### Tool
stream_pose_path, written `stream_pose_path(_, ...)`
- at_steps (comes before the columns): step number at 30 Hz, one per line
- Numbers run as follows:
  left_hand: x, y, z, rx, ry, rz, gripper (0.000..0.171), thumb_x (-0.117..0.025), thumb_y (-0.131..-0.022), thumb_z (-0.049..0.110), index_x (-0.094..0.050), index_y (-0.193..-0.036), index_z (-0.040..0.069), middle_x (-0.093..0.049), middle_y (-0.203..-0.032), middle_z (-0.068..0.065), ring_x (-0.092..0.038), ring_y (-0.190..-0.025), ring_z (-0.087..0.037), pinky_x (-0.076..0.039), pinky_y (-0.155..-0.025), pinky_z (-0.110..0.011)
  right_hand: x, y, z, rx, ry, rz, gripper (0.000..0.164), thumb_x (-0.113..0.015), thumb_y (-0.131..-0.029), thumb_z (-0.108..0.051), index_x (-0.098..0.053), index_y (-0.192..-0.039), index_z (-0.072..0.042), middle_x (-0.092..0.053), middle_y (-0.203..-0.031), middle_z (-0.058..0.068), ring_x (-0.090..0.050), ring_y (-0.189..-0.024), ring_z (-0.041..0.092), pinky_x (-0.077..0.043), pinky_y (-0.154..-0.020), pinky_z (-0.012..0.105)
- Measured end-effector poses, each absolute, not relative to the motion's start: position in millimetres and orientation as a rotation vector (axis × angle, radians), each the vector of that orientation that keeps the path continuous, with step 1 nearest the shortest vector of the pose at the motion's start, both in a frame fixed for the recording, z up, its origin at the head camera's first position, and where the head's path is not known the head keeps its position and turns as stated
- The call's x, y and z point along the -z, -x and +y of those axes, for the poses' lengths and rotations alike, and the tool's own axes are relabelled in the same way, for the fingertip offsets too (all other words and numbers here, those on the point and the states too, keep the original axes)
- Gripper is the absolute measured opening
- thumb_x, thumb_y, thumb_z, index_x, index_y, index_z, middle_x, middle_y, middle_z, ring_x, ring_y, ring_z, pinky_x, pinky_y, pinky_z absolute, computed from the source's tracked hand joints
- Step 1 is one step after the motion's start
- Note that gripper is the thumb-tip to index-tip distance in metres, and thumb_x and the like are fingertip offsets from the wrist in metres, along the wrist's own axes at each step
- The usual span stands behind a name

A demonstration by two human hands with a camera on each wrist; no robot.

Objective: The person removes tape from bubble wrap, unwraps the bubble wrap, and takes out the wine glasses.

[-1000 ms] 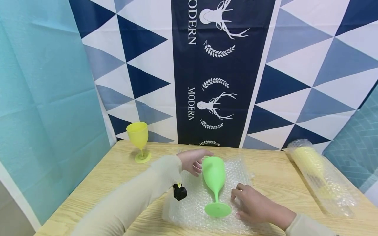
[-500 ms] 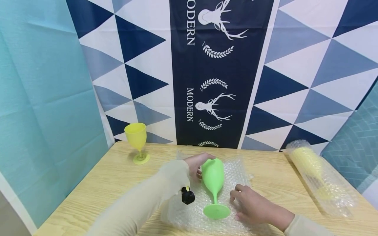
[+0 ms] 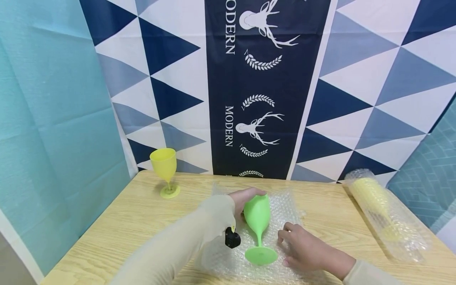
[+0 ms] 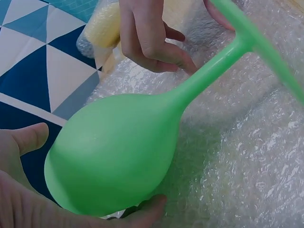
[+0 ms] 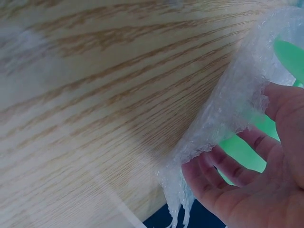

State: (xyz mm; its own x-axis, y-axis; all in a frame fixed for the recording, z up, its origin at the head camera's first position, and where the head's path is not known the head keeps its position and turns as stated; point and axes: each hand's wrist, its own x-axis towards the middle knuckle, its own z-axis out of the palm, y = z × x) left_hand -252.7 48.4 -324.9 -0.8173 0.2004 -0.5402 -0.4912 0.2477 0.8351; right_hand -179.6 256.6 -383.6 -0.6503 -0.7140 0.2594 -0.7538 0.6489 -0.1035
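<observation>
The green cup (image 3: 257, 217) lies on its side on the spread wrap (image 3: 284, 208), mid-dial, mouth towards twelve, foot towards six. As I judge it, the work is partway: at three o'clock the wrapped cup (image 3: 379, 208) lies fully bundled, while at ten the yellow cup (image 3: 164, 164) stands upright and bare on the table (image 3: 117, 225). The wrap under the green cup is flat and not closed round it, so this pair is what remains unsettled; whether covering or uncovering, I can't tell from how they lie.

My left hand (image 3: 243, 201), at eleven o'clock, grasps the bowl near its mouth, thumb and fingers spread wide to curve about it; the thumb's contact is hard to judge. My right hand (image 3: 303, 246), at four, has bent fingers, their tips and thumb catching the wrap's edge, apart from the cup; how firmly, I can't tell.
</observation>
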Motion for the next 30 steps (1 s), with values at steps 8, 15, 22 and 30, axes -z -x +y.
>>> stream_pose_path(8, 327.5, 252.1, 49.2, -1.563, 0.199, 1.991, 0.058, -0.067, -0.078, 0.052, -0.053, -0.116, 0.010, -0.057, -0.102, -0.011, -0.058, -0.094, -0.028, -0.051, -0.091, -0.054, 385.7, 180.1, 256.1, -0.298, -1.202, -2.666, 0.043, -0.085, -0.061, -0.029, -0.060, -0.092, -0.015, -0.051, -0.086, -0.005, -0.039, -0.072, 0.001, -0.037, -0.058, 0.018)
stream_pose_path(15, 327.8, 253.0, 48.5, -1.567, 0.196, 1.982, 0.055, -0.065, -0.079, 0.053, -0.054, -0.113, 0.012, -0.056, -0.099, -0.011, -0.057, -0.091, -0.027, -0.050, -0.090, -0.055, 386.6, 180.4, 255.6, -0.290, -1.204, -2.674, 0.043, -0.085, -0.061, -0.030, -0.059, -0.093, -0.015, -0.050, -0.086, -0.006, -0.039, -0.072, 0.002, -0.037, -0.059, 0.018)
stream_pose_path(22, 323.3, 254.1, 48.7, -1.520, 0.147, 1.990, 0.051, -0.061, -0.083, 0.051, -0.054, -0.116, 0.012, -0.056, -0.097, -0.008, -0.055, -0.089, -0.024, -0.049, -0.091, -0.049, 388.0, 179.7, 254.6, -0.283, -1.221, -2.669, 0.043, -0.084, -0.062, -0.031, -0.059, -0.093, -0.016, -0.050, -0.086, -0.005, -0.038, -0.072, 0.002, -0.036, -0.059, 0.018)
stream_pose_path(30, 320.5, 253.3, 54.4, -1.526, 0.092, 2.091, 0.041, -0.061, -0.085, 0.045, -0.060, -0.109, 0.011, -0.056, -0.090, -0.005, -0.054, -0.082, -0.020, -0.050, -0.082, -0.035, 384.3, 179.0, 255.8, -0.282, -1.190, -2.701, 0.041, -0.084, -0.064, -0.030, -0.059, -0.094, -0.016, -0.050, -0.088, -0.005, -0.038, -0.073, 0.002, -0.037, -0.059, 0.019)
